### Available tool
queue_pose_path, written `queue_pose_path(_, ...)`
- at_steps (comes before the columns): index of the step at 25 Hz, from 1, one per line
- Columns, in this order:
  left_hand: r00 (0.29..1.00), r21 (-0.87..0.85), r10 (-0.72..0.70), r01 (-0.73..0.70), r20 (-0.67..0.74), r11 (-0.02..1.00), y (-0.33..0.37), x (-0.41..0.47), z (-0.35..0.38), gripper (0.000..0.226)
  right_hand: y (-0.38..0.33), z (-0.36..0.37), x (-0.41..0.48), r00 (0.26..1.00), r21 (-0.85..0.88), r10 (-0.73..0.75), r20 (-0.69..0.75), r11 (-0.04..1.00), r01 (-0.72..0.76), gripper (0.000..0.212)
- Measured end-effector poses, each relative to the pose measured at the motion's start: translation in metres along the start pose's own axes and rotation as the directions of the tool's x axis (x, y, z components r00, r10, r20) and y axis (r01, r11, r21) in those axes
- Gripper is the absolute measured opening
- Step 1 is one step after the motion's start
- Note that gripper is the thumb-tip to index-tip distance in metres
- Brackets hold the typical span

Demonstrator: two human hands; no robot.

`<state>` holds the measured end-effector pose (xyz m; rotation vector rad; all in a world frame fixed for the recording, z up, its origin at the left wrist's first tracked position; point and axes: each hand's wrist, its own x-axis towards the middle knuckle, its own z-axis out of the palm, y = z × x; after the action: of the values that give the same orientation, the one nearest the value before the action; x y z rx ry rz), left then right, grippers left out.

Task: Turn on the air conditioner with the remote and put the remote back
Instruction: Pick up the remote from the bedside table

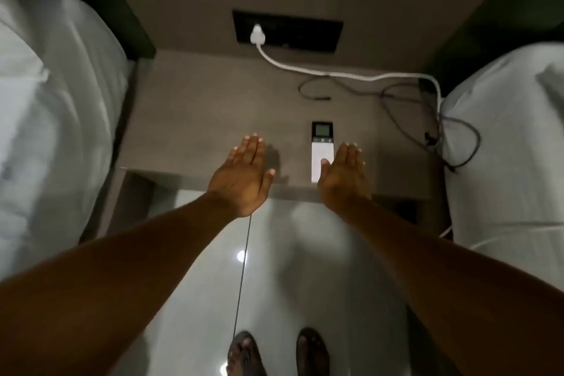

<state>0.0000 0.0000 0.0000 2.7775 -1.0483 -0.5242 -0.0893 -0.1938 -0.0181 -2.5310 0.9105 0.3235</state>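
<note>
Both hands flat, fingers spread, palms down, holding nothing. Remote (321, 152) lies on nightstand (195, 119), screen end away, just beside right hand (343, 174) thumb, between it and left hand (244, 172).

I see the white remote (321, 152) lying flat on the nightstand (198, 119), its small screen pointing away from me.

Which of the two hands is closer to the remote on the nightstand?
The right hand: its thumb side overlaps the lower edge of the white remote. The left hand hovers apart from it, over bare nightstand; both palms are open, holding nothing.
</note>
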Motion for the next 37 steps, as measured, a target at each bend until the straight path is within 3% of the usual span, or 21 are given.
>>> queue_pose_path(4,0.997,-0.002,-0.02,0.02,0.068,1.0,0.001,0.022,0.049,0.069,0.015,0.044,0.026,0.997,0.084,0.046,0.064,0.995,-0.051,0.071)
queue_pose_path(7,0.997,-0.012,-0.017,0.018,0.071,1.0,0.001,0.039,0.065,0.069,0.009,0.06,0.045,0.997,0.14,0.06,-0.048,0.989,-0.052,0.076)
queue_pose_path(10,0.996,0.0,-0.03,0.031,0.082,1.0,0.002,0.052,0.068,0.069,0.004,0.059,0.065,0.99,0.089,0.069,-0.123,0.994,-0.058,0.084)
queue_pose_path(14,0.996,0.002,-0.029,0.029,0.088,1.0,0.002,0.057,0.061,0.068,-0.003,0.052,0.082,0.994,0.159,0.096,-0.055,0.983,-0.086,0.088)
queue_pose_path(16,0.996,-0.002,-0.033,0.033,0.08,0.999,0.005,0.055,0.047,0.068,-0.007,0.038,0.082,0.981,0.332,0.191,0.032,0.924,-0.19,0.068)
queue_pose_path(19,0.998,0.015,-0.04,0.039,0.052,0.999,0.005,0.049,0.015,0.068,-0.018,0.011,0.073,0.944,0.591,0.27,0.19,0.736,-0.33,0.02)
queue_pose_path(24,0.997,0.035,-0.041,0.043,-0.07,0.998,0.002,0.036,-0.088,0.069,-0.068,-0.087,0.051,0.94,0.827,0.24,0.243,0.456,-0.33,0.03)
queue_pose_path(26,0.985,0.034,-0.033,0.039,-0.17,0.999,0.004,0.022,-0.153,0.069,-0.104,-0.149,0.037,0.952,0.832,0.205,0.226,0.467,-0.299,0.038)
queue_pose_path(31,0.909,0.041,-0.074,0.1,-0.411,0.994,-0.003,-0.03,-0.33,0.069,-0.208,-0.294,-0.008,0.995,0.859,0.011,0.094,0.504,-0.087,0.032)
queue_pose_path(37,0.765,0.072,-0.175,0.277,-0.62,0.958,-0.045,-0.155,-0.508,0.069,-0.358,-0.411,-0.112,0.963,0.827,-0.268,0.032,0.548,0.125,0.032)
